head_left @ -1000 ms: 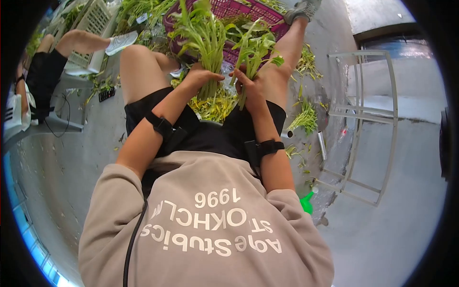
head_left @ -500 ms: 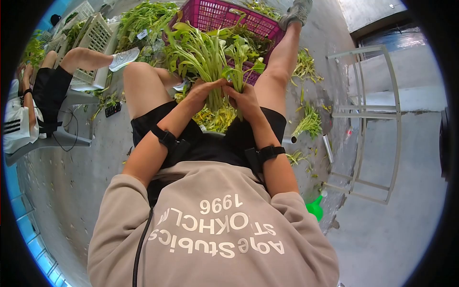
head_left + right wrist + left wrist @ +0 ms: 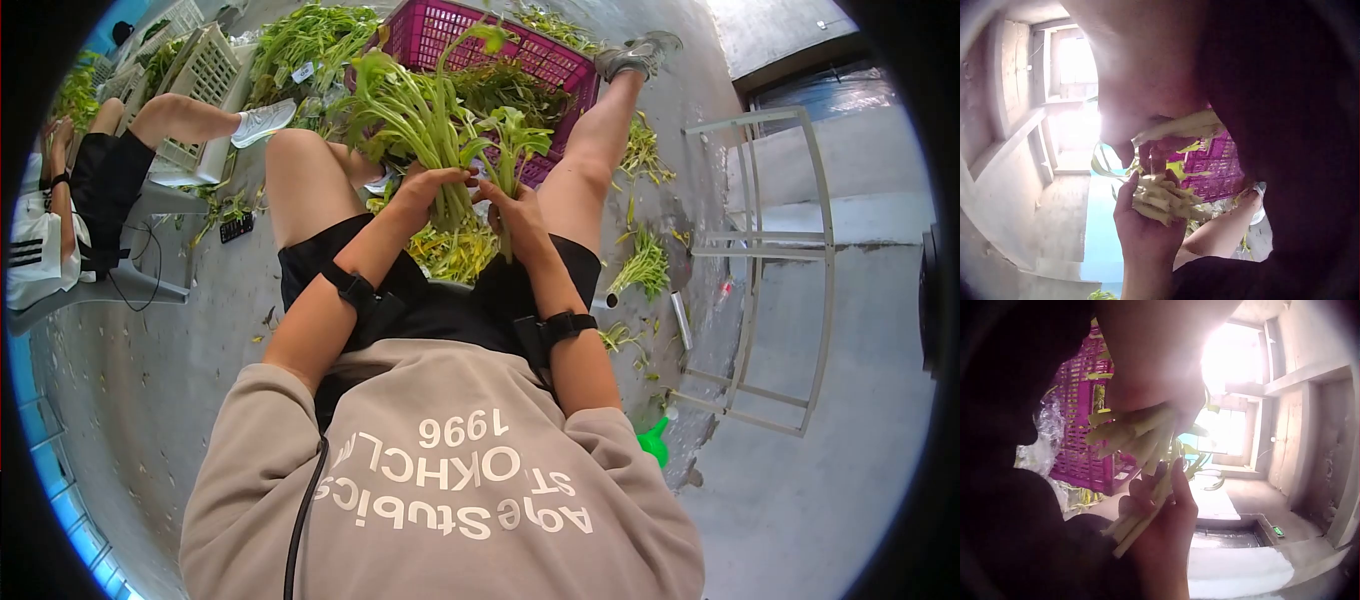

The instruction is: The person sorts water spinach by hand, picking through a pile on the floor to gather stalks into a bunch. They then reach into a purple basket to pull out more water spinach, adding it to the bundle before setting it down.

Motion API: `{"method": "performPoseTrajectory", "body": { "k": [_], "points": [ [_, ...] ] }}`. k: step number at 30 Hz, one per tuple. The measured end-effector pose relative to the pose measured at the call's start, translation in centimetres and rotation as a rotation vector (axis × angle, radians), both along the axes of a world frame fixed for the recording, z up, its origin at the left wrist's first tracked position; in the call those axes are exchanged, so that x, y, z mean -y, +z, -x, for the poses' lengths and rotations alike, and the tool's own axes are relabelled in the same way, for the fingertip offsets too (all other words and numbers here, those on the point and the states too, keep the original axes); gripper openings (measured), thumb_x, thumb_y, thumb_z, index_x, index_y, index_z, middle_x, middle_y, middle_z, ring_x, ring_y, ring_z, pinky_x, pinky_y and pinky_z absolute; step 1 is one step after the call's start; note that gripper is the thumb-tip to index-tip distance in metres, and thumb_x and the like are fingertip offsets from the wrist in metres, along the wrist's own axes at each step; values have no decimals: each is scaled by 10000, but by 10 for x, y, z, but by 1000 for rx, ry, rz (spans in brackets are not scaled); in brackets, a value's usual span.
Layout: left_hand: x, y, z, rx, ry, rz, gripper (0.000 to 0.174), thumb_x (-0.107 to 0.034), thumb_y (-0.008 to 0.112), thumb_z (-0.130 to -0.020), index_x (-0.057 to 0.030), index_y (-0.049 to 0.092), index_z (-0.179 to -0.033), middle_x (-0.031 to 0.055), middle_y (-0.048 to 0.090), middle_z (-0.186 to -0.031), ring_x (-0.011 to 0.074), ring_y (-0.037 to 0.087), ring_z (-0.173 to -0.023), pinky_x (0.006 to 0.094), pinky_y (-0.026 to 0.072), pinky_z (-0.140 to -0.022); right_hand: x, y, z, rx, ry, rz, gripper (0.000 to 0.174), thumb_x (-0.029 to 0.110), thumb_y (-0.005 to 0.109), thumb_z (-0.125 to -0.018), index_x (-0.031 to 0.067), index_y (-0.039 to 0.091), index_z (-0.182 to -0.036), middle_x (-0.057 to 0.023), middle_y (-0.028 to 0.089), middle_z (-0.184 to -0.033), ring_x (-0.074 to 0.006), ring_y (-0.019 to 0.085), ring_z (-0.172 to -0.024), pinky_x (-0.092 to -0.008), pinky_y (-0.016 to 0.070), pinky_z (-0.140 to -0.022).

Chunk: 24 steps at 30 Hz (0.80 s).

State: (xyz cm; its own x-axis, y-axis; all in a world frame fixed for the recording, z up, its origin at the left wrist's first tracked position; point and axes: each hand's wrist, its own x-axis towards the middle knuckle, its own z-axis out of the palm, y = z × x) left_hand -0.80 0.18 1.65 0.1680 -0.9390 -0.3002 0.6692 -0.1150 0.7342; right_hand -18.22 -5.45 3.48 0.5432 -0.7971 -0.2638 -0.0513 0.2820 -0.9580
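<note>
A thick bunch of leafy greens (image 3: 405, 115) with long pale stalks is gripped in my left hand (image 3: 422, 192), leaves pointing away from me. My right hand (image 3: 522, 215) holds a smaller bunch of greens (image 3: 512, 140) beside it. The fingers of both hands come close together between the bunches. In the left wrist view, the right hand (image 3: 1169, 540) has its fingers round a few stalks (image 3: 1132, 531). Stalk ends (image 3: 1163, 200) stick out of the left hand (image 3: 1147, 240) in the right wrist view. Yellowed leaves (image 3: 452, 252) lie below, between the legs.
Ahead stands a purple crate (image 3: 400, 40) with wilted greens (image 3: 510, 90) inside. A heap of greens (image 3: 310, 45) lies left of it, near pale crates (image 3: 208, 75) and a seated person (image 3: 100, 190). Loose greens (image 3: 642, 262) and a metal frame (image 3: 770, 245) are to the right.
The hands have come together from farther apart, the right hand's bunch moving in beside the left's. Both bunches sit lower in the head view, which has shifted slightly.
</note>
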Motion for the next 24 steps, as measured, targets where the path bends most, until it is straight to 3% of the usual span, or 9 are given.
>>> {"method": "performPoseTrajectory", "body": {
  "k": [4,6,8,12,15,22,24],
  "points": [
    [9,-20,-14,-39,-113,-75,196,-116,719,-883,-19,645,-1036,84,699,-926,192,699,-814,351,578,-698,13,-13,15,66,-131,-166,208,268,649,-959,62,621,-961,-45,642,-765,-116,509,-498,-260,419,-470],
    [11,-21,-13,-43,-106,-60,198,-131,734,-877,-16,646,-1012,82,696,-884,189,694,-789,347,573,-689,18,-18,19,407,-197,-391,181,233,583,-971,59,598,-1015,-61,628,-839,-143,518,-578,-291,451,-540],
    [8,-14,-10,41,-118,-49,197,-130,741,-874,-19,645,-1005,77,692,-869,185,690,-779,340,568,-696,19,-19,20,486,-195,-409,189,221,558,-966,51,593,-1039,-57,597,-870,-159,532,-665,-311,471,-603],
    [5,-6,-2,279,-115,21,221,-116,771,-847,-23,644,-1002,63,682,-854,165,676,-759,312,550,-711,19,-18,15,542,-190,-390,166,187,599,-975,49,587,-1066,-37,580,-901,-162,539,-743,-320,483,-635],
    [1,0,1,400,-116,114,272,-102,796,-817,-19,641,-1024,51,676,-850,155,666,-757,303,540,-707,13,-15,9,471,-155,-291,198,160,715,-936,74,583,-1056,-16,563,-866,-128,543,-750,-293,483,-617],
    [-9,9,12,443,-147,133,371,-76,825,-776,-24,642,-1095,47,677,-920,154,664,-787,308,538,-720,18,-16,13,395,-263,-240,216,154,749,-914,97,577,-1031,4,573,-870,-96,548,-729,-260,463,-592],
    [-13,14,16,431,-223,100,431,-59,832,-762,-28,632,-1143,42,670,-953,150,663,-819,306,537,-737,15,-14,11,342,-307,-171,239,121,794,-869,72,622,-1027,-17,605,-883,-114,592,-742,-275,491,-605]
  ]
}}
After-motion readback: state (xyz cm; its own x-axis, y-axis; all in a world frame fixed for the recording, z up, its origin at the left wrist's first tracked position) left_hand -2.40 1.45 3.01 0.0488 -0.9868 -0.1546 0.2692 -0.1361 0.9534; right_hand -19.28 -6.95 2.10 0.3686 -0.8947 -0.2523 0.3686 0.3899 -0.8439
